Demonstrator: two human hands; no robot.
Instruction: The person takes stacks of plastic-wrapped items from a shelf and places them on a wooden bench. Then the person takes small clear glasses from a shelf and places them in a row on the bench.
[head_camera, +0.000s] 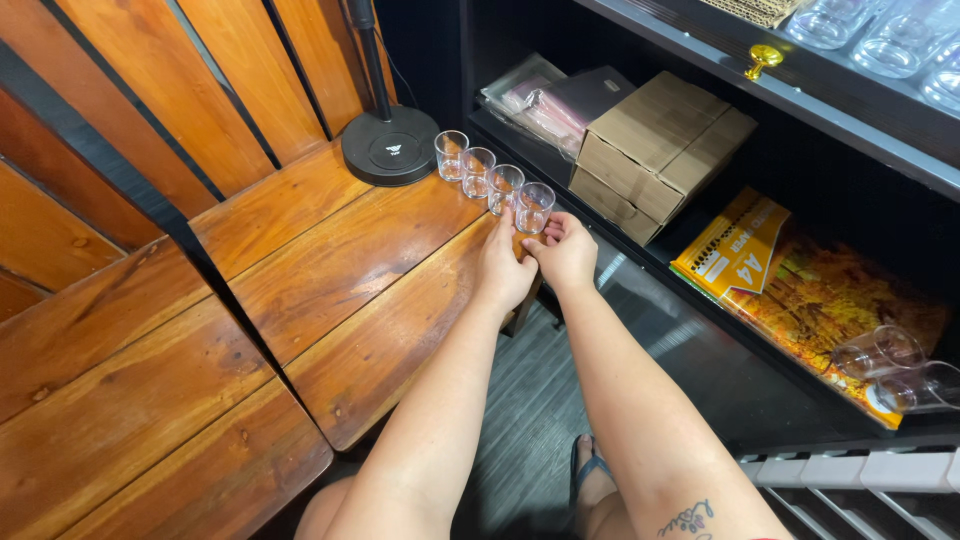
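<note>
Wooden bench (330, 260) beside dark shelving (800, 160)

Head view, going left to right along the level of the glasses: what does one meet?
Round black stand base → row of four clear glass tumblers → brown cardboard box → yellow paper pack → two clear glasses lying sideways.

Storage corner of a café or bar, apparently: slatted reddish-brown wooden table (330, 260), black open shelf unit (800, 150) stocked with brown cardboard boxes (655, 150), yellow paper ream pack (730, 250), clear drinking glasses (490, 180), grey plank floor (530, 400).
</note>
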